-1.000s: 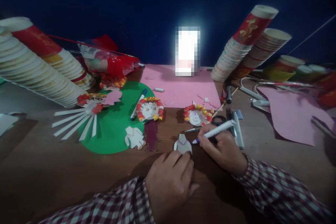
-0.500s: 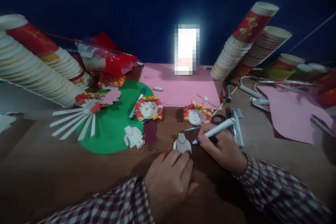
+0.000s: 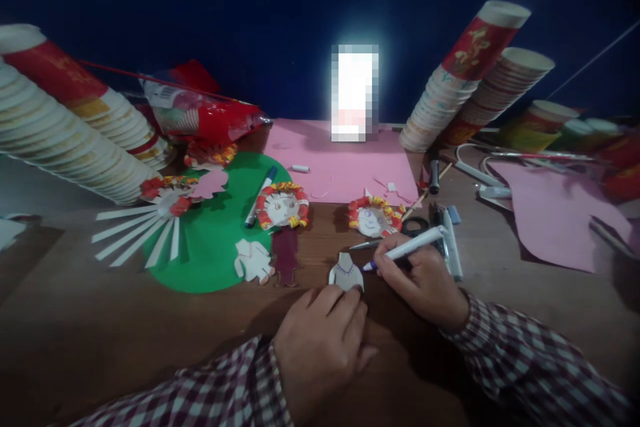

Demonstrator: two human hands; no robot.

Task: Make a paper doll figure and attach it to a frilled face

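A small white paper dress cut-out (image 3: 346, 273) with purple lines at its neck lies on the brown table. The fingertips of my left hand (image 3: 323, 340) press flat on its lower edge. My right hand (image 3: 423, 277) grips a white marker (image 3: 407, 249), whose purple tip touches the cut-out's right shoulder. Just beyond it lie two round paper faces ringed in red and yellow, the left face (image 3: 281, 207) and the right face (image 3: 373, 219). A white paper figure (image 3: 253, 260) and a dark maroon one (image 3: 286, 257) lie to the left.
A green paper disc (image 3: 210, 247) and a pink sheet (image 3: 345, 167) cover the middle. Leaning stacks of paper cups stand at the left (image 3: 65, 127) and at the back right (image 3: 460, 73). Scissors (image 3: 413, 227), pens (image 3: 450, 240) and another pink sheet (image 3: 555, 213) lie at the right.
The marker tip has crept slightly left onto the cut-out's shoulder. My left hand has stayed pressed on the cut-out.
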